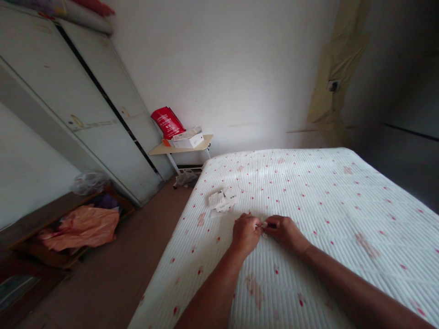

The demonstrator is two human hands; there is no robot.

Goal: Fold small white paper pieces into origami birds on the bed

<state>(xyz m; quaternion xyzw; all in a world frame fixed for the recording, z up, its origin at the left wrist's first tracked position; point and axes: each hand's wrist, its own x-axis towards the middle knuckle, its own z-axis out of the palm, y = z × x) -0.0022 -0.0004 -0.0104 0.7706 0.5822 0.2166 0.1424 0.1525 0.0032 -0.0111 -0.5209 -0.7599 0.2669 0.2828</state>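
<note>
My left hand (246, 233) and my right hand (284, 230) meet just above a patterned mattress (291, 192). Both are closed, fingertips pinched together, around a small whitish thing (264, 225) that spans the gap between them. Its kind is too small to make out, and the fingers cover most of it. A little beyond my left hand, crumpled white paper pieces with printed text (222, 200) lie on the mattress. A thin dark curved line, perhaps a thread or cord, shows to the right of that paper.
A small table (161, 149) at the back left bears a red bag (168, 122) and a white box (188, 140). Tall cabinets (103, 109) line the left wall. An orange plastic bag (84, 226) lies in a low wooden unit. A socket (333, 85) is on the back wall.
</note>
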